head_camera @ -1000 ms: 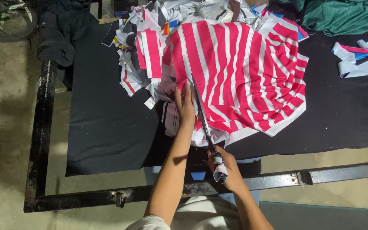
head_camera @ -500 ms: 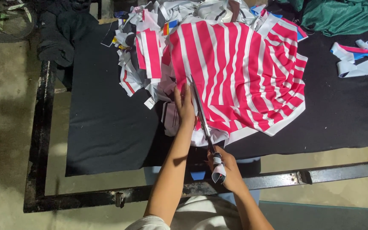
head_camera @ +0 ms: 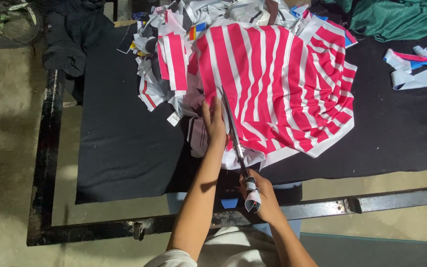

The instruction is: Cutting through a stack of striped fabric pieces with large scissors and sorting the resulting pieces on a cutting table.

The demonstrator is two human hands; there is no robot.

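Scissors cutting striped cloth on the tabletop

The pink-and-white striped cloth [head_camera: 277, 94] lies rumpled mid-tabletop [head_camera: 124, 148]. Left hand [head_camera: 214, 123] presses flat on its near-left edge; right hand [head_camera: 260, 195], grip closed round the scissors [head_camera: 234, 136] handles, blades in the cloth.

Left hand [head_camera: 214, 122] lay flat on pink-and-white striped fabric [head_camera: 282, 89], fingers pointing away, just left of scissors [head_camera: 233, 131]. Right hand [head_camera: 260, 198] gripped scissor handles at near table edge; long blades ran up into striped cloth. Fabric spread on black table cover [head_camera: 124, 148]. Pile of cut scraps [head_camera: 166, 64] lay at far left of fabric. Green cloth [head_camera: 396, 17] at far right corner; white, pink and blue strips [head_camera: 416, 66] at right. Black metal frame [head_camera: 50, 148] edged table.
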